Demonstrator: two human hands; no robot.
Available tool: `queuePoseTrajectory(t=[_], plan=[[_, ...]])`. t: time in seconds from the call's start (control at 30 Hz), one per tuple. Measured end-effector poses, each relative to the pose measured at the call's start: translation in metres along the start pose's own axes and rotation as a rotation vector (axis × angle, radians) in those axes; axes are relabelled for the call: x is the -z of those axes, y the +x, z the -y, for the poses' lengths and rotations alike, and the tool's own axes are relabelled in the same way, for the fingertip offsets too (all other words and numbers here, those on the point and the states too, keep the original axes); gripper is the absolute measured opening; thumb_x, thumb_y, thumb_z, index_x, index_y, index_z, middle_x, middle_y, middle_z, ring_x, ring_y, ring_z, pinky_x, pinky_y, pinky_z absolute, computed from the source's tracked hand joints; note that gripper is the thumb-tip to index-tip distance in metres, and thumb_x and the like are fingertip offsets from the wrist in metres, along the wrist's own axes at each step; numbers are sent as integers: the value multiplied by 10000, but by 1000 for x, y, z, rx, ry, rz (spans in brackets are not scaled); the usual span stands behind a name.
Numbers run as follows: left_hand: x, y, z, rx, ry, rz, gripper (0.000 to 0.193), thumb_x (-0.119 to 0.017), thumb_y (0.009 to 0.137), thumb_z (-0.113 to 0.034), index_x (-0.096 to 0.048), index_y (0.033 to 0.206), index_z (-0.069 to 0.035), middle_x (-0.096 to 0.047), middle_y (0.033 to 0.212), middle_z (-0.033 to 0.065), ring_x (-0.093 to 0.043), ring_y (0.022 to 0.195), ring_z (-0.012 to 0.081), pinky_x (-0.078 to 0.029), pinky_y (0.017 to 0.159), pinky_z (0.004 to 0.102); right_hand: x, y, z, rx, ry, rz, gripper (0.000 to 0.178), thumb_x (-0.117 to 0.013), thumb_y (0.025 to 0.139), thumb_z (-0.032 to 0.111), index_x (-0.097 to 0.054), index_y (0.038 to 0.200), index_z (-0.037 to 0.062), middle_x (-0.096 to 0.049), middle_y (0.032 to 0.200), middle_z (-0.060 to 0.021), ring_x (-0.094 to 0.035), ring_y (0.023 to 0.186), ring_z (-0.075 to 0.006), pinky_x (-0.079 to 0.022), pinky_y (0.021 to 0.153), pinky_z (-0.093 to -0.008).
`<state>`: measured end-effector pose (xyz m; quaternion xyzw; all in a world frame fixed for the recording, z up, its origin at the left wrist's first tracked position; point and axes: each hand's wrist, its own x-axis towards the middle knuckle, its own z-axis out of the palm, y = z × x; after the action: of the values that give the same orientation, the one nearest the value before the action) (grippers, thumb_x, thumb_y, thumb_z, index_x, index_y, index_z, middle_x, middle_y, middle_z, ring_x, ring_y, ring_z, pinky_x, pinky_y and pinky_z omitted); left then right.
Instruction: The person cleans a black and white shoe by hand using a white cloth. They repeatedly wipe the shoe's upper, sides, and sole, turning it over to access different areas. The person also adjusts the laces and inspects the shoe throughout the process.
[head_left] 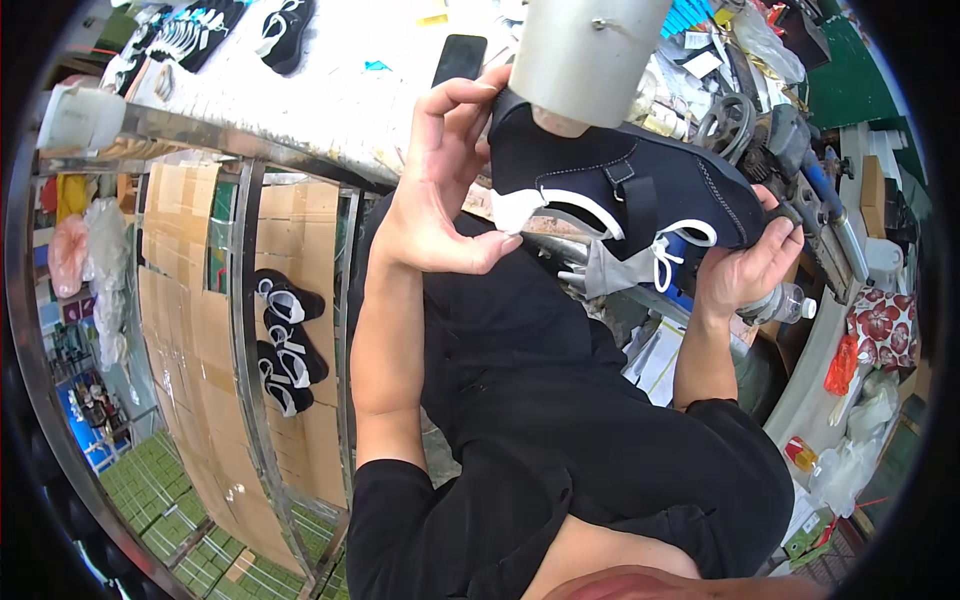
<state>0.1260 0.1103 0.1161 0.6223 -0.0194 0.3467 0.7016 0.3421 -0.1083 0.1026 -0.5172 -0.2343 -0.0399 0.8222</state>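
Head view: grey cylinder (590, 65), seemingly metal, overlaps black shoe (592, 165).

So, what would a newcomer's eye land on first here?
Most likely the black shoe, held up between the left hand and right hand just right of top centre. Next, the grey cylinder overlapping it from the top edge. Then perhaps the shoes on the cardboard-lined rack at left.

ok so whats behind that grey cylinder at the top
The black shoe, held by the left hand and right hand, runs partly behind the grey cylinder. The covered part of the shoe, and anything farther back there, can't be seen.
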Motion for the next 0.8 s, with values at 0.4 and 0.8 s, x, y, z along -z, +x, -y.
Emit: queuePoseTrajectory(t=[0.4,0.8], plan=[[8,-2,-1,109,-45,-71,1079,-895,581,-131,-294,1476,-99,-369,1539,193,-379,1439,338,-443,1076,445,-1,4,-1,-19,-34,55,224,-440,1084,148,-404,1227,-21,-653,1053,-248,-669,929,-214,-586,836,-330],[-20,-27,-13,253,-2,-236,876,-843,739,-584,-538,1259,52,-596,1279,150,-633,1144,235,-595,792,287,16,19,36,-228,-169,220,197,-494,1061,121,-544,1170,-35,-699,1043,-180,-670,897,-168,-562,817,-293]])
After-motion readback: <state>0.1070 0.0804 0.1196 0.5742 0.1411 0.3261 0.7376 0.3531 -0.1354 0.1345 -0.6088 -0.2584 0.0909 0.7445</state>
